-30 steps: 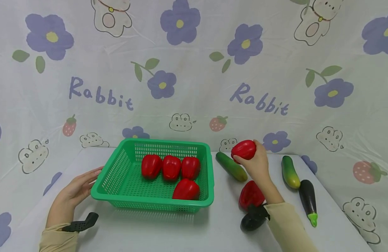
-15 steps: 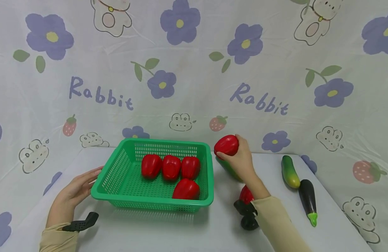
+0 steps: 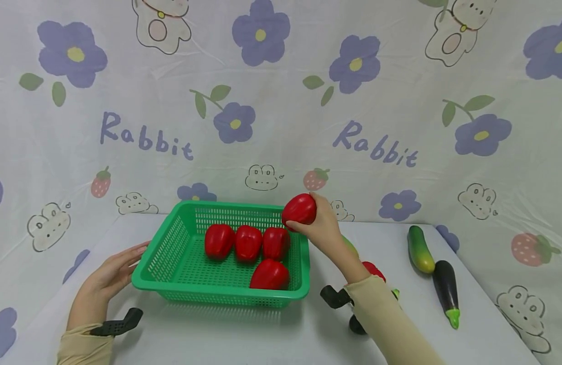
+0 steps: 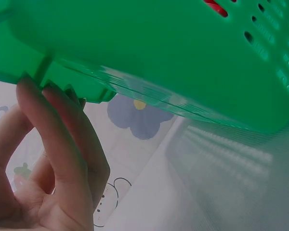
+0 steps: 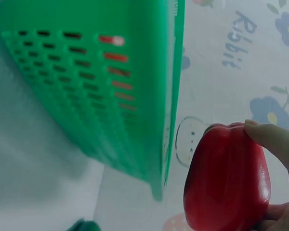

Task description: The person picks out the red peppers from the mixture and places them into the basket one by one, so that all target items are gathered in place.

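Note:
My right hand grips a red bell pepper over the right rim of the green plastic basket. In the right wrist view, the thumb lies on one end of this pepper, and fingertips show at its lower side. Inside the basket, three red bell peppers stand in a row with another one in front of them, all toward the right half. My left hand is at the basket's left side. Its fairly straight fingers touch the basket's rim from below in the left wrist view.
Right of the basket, my right arm partly covers a cucumber, a red pepper and a dark eggplant. Farther right on the white table lie another cucumber and an eggplant. A flowered curtain hangs behind.
My right hand has carried the red bell pepper leftward, from above the cucumber to over the basket's right rim. The left hand and the basket have stayed in place.

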`<state>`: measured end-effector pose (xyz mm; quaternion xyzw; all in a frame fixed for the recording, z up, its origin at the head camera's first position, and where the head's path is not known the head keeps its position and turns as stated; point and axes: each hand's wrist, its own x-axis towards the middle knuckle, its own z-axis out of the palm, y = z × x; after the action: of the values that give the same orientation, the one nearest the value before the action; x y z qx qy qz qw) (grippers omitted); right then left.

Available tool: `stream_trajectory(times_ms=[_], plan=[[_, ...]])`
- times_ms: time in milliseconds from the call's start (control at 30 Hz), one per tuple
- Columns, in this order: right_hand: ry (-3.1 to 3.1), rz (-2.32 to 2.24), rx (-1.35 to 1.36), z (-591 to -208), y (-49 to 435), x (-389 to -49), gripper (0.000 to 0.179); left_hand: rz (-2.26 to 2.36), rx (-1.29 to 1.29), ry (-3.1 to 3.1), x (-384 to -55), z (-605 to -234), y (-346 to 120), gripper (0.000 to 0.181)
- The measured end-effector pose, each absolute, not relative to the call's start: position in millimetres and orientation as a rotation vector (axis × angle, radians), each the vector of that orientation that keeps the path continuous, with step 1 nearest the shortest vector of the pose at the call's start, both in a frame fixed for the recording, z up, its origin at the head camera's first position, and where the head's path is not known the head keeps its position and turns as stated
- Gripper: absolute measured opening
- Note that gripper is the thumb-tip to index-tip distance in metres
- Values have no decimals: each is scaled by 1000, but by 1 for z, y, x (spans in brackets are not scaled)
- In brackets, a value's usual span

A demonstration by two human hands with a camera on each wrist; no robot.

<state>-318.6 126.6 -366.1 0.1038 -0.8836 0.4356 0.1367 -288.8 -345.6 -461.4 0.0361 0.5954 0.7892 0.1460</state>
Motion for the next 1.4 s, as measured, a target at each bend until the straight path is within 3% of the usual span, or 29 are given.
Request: stream_trajectory(times_ms=[467, 700, 1400], plan=[[-2704, 1262, 437, -364, 93, -320, 86, 2283, 107, 1716, -290, -464, -346, 31], [-2780, 1219, 544, -365, 80, -321, 76, 2291, 135, 1687, -292, -468, -348, 34], [-3035, 1188, 620, -360, 54, -319, 79, 2292, 125, 1686, -292, -467, -346, 33]])
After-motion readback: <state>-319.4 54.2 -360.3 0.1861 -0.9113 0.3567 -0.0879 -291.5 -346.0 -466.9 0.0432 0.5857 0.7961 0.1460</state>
